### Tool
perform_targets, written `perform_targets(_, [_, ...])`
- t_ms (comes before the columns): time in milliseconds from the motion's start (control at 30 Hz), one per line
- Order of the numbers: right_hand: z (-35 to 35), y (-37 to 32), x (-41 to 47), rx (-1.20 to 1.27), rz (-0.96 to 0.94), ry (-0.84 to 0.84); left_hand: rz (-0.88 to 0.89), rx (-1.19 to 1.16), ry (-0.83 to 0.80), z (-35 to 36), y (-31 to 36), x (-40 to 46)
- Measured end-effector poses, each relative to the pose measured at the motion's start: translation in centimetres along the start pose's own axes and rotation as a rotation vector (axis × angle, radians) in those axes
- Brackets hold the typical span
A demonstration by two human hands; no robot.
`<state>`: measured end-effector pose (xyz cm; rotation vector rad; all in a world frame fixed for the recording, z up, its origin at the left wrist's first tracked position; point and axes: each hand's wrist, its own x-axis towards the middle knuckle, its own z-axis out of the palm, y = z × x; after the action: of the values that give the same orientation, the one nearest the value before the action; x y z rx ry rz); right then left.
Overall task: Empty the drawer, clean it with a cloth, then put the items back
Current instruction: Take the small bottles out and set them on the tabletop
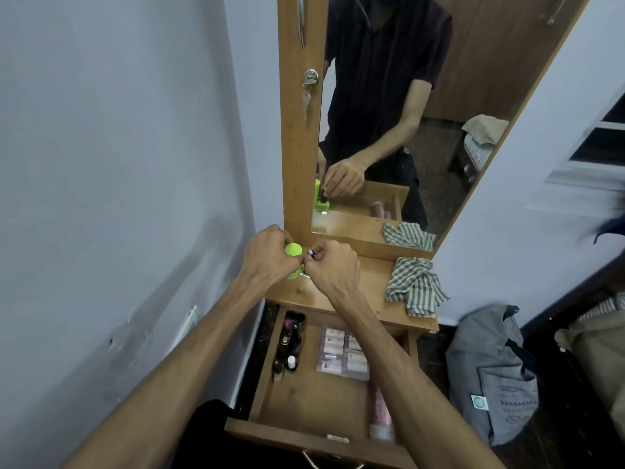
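Currently we are setting items on shelf (338,299): left hand (267,255) closing round green bottle (293,249), right hand (333,265) pinching small dark-capped bottle (311,253). Both probably light, rigid, slippery (grip bodies, not caps). Checked cloth (414,286) lying at 3 o'clock, clear. Open drawer (304,401) at 6 o'clock holding small bottles (287,343), sachets (341,350), pink tube (380,418); our forearms are crossing above it.

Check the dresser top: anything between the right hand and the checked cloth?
Head view: nothing. Bare wood of the dresser top separates the right hand from the checked cloth.
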<state>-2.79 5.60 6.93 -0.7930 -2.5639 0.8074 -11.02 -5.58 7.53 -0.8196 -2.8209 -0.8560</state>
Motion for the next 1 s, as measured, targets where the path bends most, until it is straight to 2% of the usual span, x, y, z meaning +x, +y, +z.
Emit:
perform_targets(533, [3.0,-0.1,6.4,-0.013,-0.007,0.006,-0.032,-0.002,0.001,2.7,-2.3,7.2])
perform_targets(1000, [4.4,0.7,8.4,-0.036,-0.041,0.005,-0.057,-0.041,0.004,4.6,-4.0,8.8])
